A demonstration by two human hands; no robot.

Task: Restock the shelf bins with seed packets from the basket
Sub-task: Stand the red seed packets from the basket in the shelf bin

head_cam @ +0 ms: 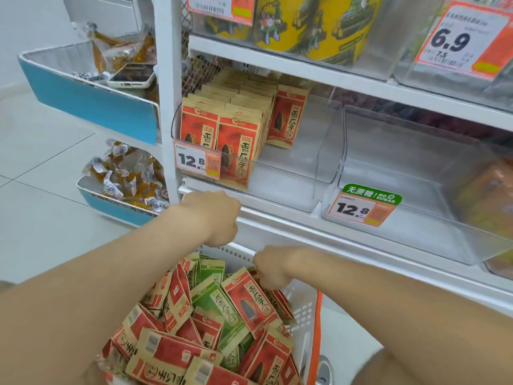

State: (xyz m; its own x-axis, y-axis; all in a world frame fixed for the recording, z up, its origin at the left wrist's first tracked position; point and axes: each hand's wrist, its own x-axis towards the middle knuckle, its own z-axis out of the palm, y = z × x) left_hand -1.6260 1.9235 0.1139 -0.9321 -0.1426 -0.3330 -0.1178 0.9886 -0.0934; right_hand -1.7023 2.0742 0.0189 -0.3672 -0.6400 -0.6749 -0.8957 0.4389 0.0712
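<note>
Right hand [273,266] pinches a red paper seed packet [251,297] in the white plastic basket [304,309]. Left hand [213,218]: I cannot tell

Bright, even store light; edges soft, blurred and bowed

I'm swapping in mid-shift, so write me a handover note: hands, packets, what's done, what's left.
Left hand: curled near the basket's far rim, grip hidden.
Right hand: pinching a red packet in the basket.
Done: left bin part-filled with shelved red packets.
Left: its right side; green-tagged bin looks empty; green packets wait in the basket.
</note>
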